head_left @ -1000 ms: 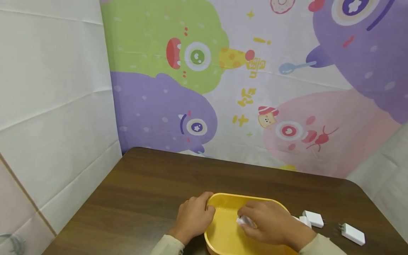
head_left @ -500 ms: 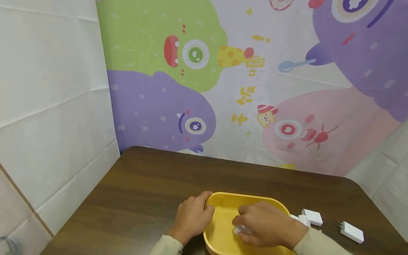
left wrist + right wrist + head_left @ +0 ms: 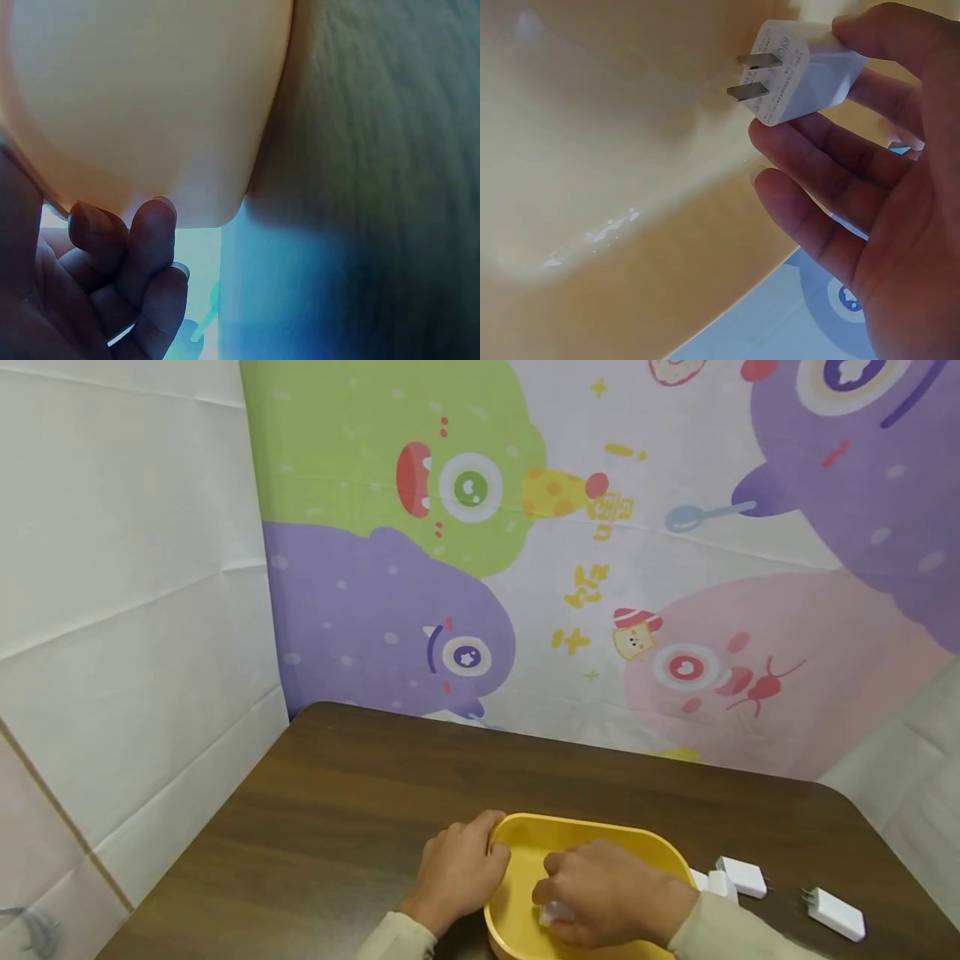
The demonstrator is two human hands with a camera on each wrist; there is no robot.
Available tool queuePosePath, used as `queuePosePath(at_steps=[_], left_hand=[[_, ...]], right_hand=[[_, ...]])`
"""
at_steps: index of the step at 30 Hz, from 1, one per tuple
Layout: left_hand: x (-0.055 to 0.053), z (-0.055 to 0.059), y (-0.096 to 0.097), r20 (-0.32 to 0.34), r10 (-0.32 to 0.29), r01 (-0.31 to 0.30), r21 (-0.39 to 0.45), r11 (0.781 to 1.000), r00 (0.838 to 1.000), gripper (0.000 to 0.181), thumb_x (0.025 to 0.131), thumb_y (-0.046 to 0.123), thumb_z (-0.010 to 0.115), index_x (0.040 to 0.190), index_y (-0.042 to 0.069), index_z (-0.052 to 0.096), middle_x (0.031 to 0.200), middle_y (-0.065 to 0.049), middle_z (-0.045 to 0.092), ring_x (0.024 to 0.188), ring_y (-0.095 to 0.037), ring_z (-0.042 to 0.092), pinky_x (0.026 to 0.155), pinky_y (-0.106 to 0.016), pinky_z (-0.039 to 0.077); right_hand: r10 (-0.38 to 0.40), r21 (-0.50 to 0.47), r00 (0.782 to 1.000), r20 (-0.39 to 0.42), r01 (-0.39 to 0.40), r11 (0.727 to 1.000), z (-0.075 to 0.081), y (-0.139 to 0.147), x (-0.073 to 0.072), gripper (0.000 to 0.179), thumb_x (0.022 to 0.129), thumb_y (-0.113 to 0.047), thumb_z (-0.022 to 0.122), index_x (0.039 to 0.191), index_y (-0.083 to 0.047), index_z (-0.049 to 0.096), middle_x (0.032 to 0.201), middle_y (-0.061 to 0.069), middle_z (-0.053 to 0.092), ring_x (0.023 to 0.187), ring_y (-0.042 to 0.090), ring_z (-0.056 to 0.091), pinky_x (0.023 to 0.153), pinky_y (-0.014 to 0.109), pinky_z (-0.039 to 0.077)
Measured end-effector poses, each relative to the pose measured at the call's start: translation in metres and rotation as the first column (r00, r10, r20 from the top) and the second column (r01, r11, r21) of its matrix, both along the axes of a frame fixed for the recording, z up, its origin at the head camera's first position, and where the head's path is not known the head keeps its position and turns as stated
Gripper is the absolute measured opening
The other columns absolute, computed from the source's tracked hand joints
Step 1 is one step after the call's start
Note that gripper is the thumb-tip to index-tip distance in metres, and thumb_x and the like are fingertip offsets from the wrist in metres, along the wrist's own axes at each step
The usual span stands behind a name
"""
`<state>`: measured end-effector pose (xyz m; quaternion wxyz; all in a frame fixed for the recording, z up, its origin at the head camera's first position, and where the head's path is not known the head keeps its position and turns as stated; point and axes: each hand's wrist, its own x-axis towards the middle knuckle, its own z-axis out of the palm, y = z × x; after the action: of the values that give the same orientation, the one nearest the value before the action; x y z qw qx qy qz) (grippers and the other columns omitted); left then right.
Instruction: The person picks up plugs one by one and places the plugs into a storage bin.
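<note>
A white charger plug (image 3: 810,71) with two flat metal prongs is pinched between the thumb and fingers of my right hand (image 3: 611,893). In the head view that hand is inside a yellow plastic basin (image 3: 592,824), low over its floor, and covers most of the plug (image 3: 556,912). Whether the plug touches the floor I cannot tell. My left hand (image 3: 459,868) grips the basin's left rim, thumb at the inner side. The left wrist view shows its curled fingers (image 3: 154,225) against the basin's outer wall (image 3: 150,97).
Right of the basin, several white chargers lie on the dark wooden table (image 3: 390,785). One charger (image 3: 742,877) is near the basin, another (image 3: 837,914) farther right. A cartoon-printed cloth (image 3: 570,693) hangs behind the table, with a white sheet (image 3: 135,568) at the left.
My right hand has moved a little left and nearer to me inside the basin, carrying the charger plug. My left hand keeps its hold on the rim.
</note>
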<state>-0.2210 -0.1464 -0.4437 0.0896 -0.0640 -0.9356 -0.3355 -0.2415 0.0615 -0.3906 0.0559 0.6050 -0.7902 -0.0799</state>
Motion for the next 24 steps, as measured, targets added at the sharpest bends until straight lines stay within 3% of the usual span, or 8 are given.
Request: queuePosePath(at_steps=[7, 15, 24], left_hand=[[-0.0009, -0.0008, 0.0016, 0.006, -0.008, 0.008, -0.004, 1.000, 1.000, 0.038, 0.093, 0.026, 0.055, 0.128, 0.017, 0.066, 0.085, 0.002, 0.069, 0.059, -0.011, 0.052, 0.060, -0.038, 0.045], [-0.0008, -0.0036, 0.0018, -0.023, 0.002, -0.002, -0.013, 1.000, 1.000, 0.038, 0.092, 0.027, 0.056, 0.127, 0.017, 0.066, 0.085, 0.002, 0.069, 0.061, -0.012, 0.055, 0.060, -0.039, 0.045], [-0.0008, -0.0022, 0.0019, -0.004, 0.009, -0.009, 0.000, 1.000, 1.000, 0.039, 0.092, 0.026, 0.056, 0.128, 0.017, 0.066, 0.085, 0.001, 0.069, 0.062, -0.013, 0.055, 0.060, -0.039, 0.045]], right_hand=[[-0.056, 0.038, 0.998, 0.042, 0.054, 0.998, -0.0014, -0.0040, 0.0013, 0.015, 0.081, -0.037, 0.074, 0.092, -0.028, 0.068, 0.071, -0.014, 0.043, 0.054, 0.001, 0.034, 0.048, 0.022, 0.028], [-0.033, 0.055, 0.999, 0.011, 0.033, 0.998, -0.0059, -0.0085, 0.0003, 0.015, 0.081, -0.039, 0.074, 0.089, -0.029, 0.067, 0.071, -0.013, 0.046, 0.053, 0.002, 0.035, 0.048, 0.022, 0.030], [-0.079, 0.079, 0.995, 0.066, 0.074, 0.994, -0.0051, -0.0075, -0.0017, 0.020, 0.083, -0.041, 0.074, 0.098, -0.028, 0.070, 0.076, -0.014, 0.052, 0.058, 0.000, 0.041, 0.052, 0.021, 0.035]])
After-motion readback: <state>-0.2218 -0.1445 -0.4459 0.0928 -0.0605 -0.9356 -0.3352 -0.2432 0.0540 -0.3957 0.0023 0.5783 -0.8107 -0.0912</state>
